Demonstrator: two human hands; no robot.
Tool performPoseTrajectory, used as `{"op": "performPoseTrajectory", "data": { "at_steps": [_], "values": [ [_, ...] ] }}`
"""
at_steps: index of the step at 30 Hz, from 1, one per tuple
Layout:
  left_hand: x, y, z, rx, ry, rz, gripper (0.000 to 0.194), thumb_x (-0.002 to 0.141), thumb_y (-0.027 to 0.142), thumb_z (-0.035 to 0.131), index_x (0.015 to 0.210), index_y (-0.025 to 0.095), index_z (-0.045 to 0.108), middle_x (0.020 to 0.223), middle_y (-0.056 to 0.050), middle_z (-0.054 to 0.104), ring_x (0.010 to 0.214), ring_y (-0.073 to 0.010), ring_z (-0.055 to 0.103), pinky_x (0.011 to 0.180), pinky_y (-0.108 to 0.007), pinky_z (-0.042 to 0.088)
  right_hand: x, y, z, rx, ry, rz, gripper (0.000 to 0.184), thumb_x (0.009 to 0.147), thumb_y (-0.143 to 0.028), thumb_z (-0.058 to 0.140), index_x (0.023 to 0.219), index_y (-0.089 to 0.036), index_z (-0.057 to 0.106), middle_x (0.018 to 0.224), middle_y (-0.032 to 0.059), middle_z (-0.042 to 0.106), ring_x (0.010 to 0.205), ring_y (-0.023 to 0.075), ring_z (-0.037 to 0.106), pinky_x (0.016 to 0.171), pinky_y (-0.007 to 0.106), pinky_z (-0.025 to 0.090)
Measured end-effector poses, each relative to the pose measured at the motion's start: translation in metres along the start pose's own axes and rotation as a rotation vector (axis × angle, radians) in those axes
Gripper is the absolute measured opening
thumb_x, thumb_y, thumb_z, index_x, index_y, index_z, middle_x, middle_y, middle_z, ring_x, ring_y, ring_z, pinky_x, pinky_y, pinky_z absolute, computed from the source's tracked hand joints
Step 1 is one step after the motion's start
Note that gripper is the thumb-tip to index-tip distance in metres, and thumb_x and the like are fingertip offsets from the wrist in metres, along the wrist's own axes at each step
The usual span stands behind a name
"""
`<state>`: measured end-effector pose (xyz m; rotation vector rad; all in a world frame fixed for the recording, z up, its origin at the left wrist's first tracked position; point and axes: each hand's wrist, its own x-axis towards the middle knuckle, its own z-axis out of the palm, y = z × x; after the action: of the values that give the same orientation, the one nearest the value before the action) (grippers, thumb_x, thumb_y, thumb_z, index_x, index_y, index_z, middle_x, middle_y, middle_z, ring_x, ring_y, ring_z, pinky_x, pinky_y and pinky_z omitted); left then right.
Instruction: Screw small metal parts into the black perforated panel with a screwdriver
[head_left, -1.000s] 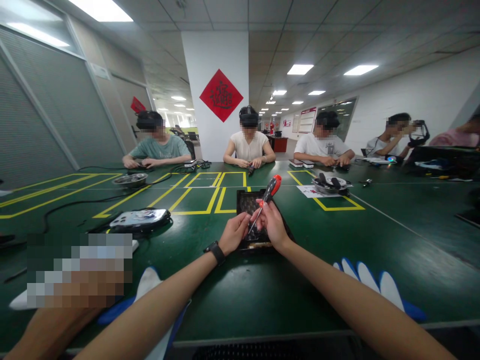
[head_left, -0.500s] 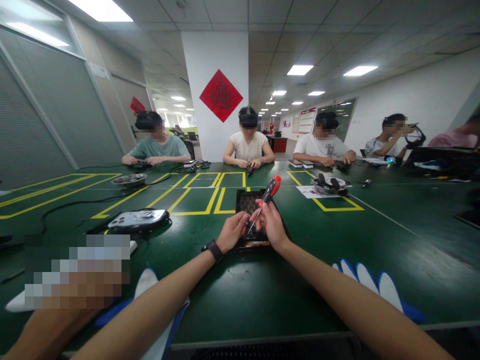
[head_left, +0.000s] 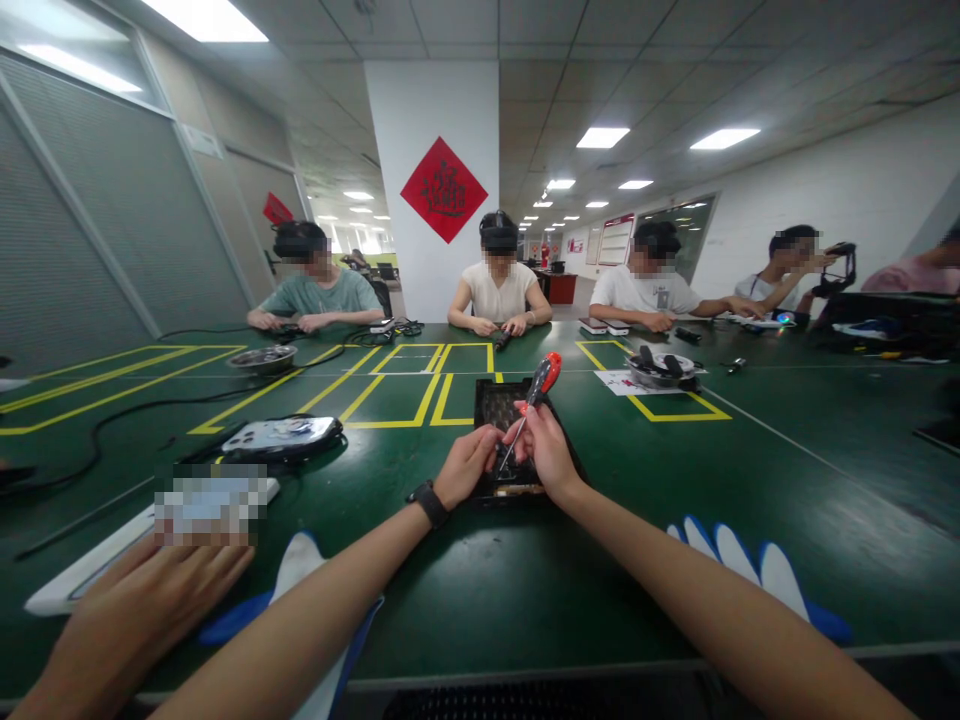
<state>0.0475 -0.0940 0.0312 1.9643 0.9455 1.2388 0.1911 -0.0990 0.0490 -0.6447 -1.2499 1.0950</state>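
My right hand (head_left: pixel 551 450) is closed around a screwdriver (head_left: pixel 545 374) with a red and black handle. The handle leans up and to the right, while the thin metal shaft slants down to the left. Below both hands lies a black open case-like tray (head_left: pixel 491 392), its inside dark and partly covered by my fingers. My left hand (head_left: pixel 466 468), a dark band at its wrist, pinches its fingers together over the tray's left side, close to the shaft. Whatever those fingers hold is too small to make out.
Blue-and-white gloves (head_left: pixel 780 575) lie at both sides of my forearms. Another person's hand (head_left: pixel 161 590) rests on a white flat device (head_left: pixel 97 560) at the left. A phone (head_left: pixel 281 433), metal bowls (head_left: pixel 262 358) and cables are on the green table. Several people sit opposite.
My hands and the screwdriver stay almost in place. The other person's hand at the left has shifted on the white device. A seated person at the right has stretched an arm sideways.
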Motion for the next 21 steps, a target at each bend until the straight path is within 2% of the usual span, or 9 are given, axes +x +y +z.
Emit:
{"op": "performPoseTrajectory", "data": {
  "at_steps": [3, 6, 9, 13, 17, 21],
  "values": [
    [0.0009, -0.0001, -0.0046, 0.027, -0.084, 0.009, 0.037, 0.082, 0.046, 0.043, 0.076, 0.012, 0.058, 0.062, 0.001, 0.051, 0.058, -0.0089, 0.044, 0.057, -0.02, 0.034, -0.0004, -0.0007, 0.0008, 0.013, -0.022, 0.002, 0.034, 0.082, -0.046, 0.041, 0.103, -0.019, 0.047, 0.061, -0.0027, 0.059, 0.038, 0.0051, 0.045, 0.038, 0.017, 0.034],
    [0.0, -0.001, -0.0069, 0.038, -0.176, -0.038, 0.035, 0.072, 0.045, 0.058, 0.075, 0.011, 0.06, 0.06, 0.002, 0.052, 0.054, -0.0075, 0.041, 0.053, -0.019, 0.032, -0.0008, -0.0005, 0.0013, 0.027, -0.054, 0.007, 0.036, 0.081, -0.046, 0.044, 0.105, -0.019, 0.047, 0.06, -0.0036, 0.058, 0.038, 0.0047, 0.044, 0.038, 0.017, 0.034],
    [-0.002, -0.0006, -0.0069, 0.008, -0.221, -0.065, 0.035, 0.073, 0.044, 0.057, 0.078, 0.009, 0.062, 0.059, 0.001, 0.053, 0.052, -0.0071, 0.041, 0.051, -0.019, 0.031, -0.0007, -0.0004, 0.0007, 0.048, -0.086, 0.028, 0.035, 0.082, -0.045, 0.043, 0.106, -0.019, 0.048, 0.061, -0.0029, 0.058, 0.038, 0.0048, 0.044, 0.038, 0.017, 0.033],
    [-0.003, 0.003, -0.0075, -0.069, -0.287, -0.033, 0.034, 0.08, 0.041, 0.05, 0.083, 0.009, 0.063, 0.069, -0.003, 0.059, 0.059, -0.0093, 0.049, 0.058, -0.02, 0.038, 0.0007, -0.0004, -0.0012, 0.136, -0.106, 0.078, 0.038, 0.084, -0.046, 0.039, 0.108, -0.018, 0.049, 0.065, -0.0008, 0.059, 0.038, 0.0053, 0.043, 0.038, 0.019, 0.035],
    [-0.0021, 0.0038, -0.0085, -0.055, -0.263, -0.013, 0.034, 0.081, 0.04, 0.048, 0.084, 0.01, 0.063, 0.07, -0.003, 0.06, 0.061, -0.0094, 0.049, 0.06, -0.02, 0.039, 0.0018, -0.0003, -0.0029, 0.172, -0.072, 0.086, 0.038, 0.083, -0.045, 0.041, 0.108, -0.018, 0.051, 0.064, -0.0006, 0.059, 0.038, 0.0051, 0.043, 0.038, 0.019, 0.035],
    [-0.001, -0.0005, -0.0072, -0.048, -0.211, -0.073, 0.033, 0.071, 0.04, 0.062, 0.084, 0.01, 0.062, 0.065, -0.001, 0.058, 0.055, -0.0076, 0.046, 0.054, -0.018, 0.037, 0.0013, -0.0005, -0.0029, 0.152, -0.05, 0.063, 0.038, 0.083, -0.045, 0.043, 0.109, -0.019, 0.051, 0.065, 0.0, 0.06, 0.039, 0.005, 0.043, 0.039, 0.018, 0.034]
  ]
}}
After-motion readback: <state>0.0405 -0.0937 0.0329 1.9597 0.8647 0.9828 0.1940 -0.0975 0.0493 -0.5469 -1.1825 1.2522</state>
